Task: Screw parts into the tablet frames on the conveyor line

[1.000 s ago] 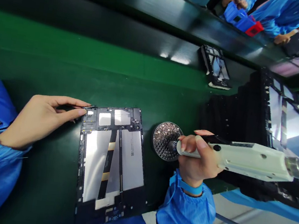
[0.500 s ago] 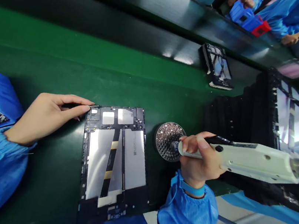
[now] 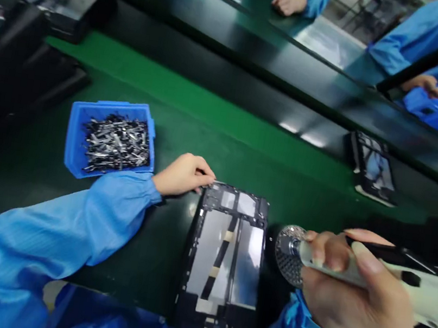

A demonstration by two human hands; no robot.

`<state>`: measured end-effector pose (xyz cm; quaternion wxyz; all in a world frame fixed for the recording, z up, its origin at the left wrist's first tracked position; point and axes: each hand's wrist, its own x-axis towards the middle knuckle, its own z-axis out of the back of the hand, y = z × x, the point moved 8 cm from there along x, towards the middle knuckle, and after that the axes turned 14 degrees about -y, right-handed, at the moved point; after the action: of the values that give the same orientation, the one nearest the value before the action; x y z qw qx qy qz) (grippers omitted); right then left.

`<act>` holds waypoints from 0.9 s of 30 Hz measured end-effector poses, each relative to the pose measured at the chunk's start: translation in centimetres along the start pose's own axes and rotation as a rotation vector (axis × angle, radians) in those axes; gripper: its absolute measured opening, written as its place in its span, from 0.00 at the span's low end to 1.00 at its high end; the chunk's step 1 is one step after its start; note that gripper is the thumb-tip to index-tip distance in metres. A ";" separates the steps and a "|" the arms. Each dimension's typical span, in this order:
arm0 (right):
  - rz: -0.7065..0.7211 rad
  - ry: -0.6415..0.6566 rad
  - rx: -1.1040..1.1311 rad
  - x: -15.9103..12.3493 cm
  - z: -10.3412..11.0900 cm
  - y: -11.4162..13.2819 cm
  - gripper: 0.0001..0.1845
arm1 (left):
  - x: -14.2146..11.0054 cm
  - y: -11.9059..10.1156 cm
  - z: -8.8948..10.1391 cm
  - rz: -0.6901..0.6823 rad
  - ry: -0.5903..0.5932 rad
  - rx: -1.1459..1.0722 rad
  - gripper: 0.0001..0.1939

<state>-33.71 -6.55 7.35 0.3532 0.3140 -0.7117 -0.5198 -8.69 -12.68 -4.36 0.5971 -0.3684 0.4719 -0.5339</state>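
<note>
An opened tablet (image 3: 213, 256), its metal plates and ribbon cable showing, lies face down on the bench. At its upper left corner my left hand (image 3: 184, 175) is closed in a pinch, thumb and forefinger together; whatever lies between the fingertips is too small to name. My right hand (image 3: 357, 283) is wrapped round a white electric screwdriver (image 3: 429, 299) with a black lever. The screwdriver's nose is over a round, perforated screw dish (image 3: 283, 272), right of the tablet; its tip is hard to make out.
A blue bin (image 3: 72, 136) of small black and silver parts stands left of the tablet. Dark stacked panels (image 3: 17, 51) fill the far left. A stack of tablet housings (image 3: 375, 168) sits at the back right. Across the bench are co-workers' hands (image 3: 290, 3) and blue and red bins (image 3: 432, 111).
The view has swung left, bringing the whole blue bin into sight and shifting the tablet rightward in the picture. My left hand stays at the tablet's corner, the screwdriver over the screw dish.
</note>
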 end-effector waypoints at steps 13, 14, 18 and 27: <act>0.029 0.349 0.100 -4.8 -13.8 -3.6 0.05 | -1.0 0.9 -0.9 -0.034 0.015 -0.015 0.06; 0.025 0.358 0.098 -4.9 -13.9 -3.9 0.05 | -1.0 0.9 -0.9 -0.031 0.018 -0.004 0.06; 0.028 0.369 0.104 -4.9 -14.0 -4.7 0.05 | -1.0 0.7 -0.7 -0.030 0.008 0.034 0.06; 0.020 0.352 0.054 -5.0 -14.2 -4.9 0.03 | -1.2 0.4 -0.6 -0.035 -0.013 0.023 0.07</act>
<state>-18.78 -11.13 4.76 0.4690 0.4026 -0.6553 -0.4341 -9.11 -11.43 -4.75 0.5950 -0.3732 0.4552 -0.5474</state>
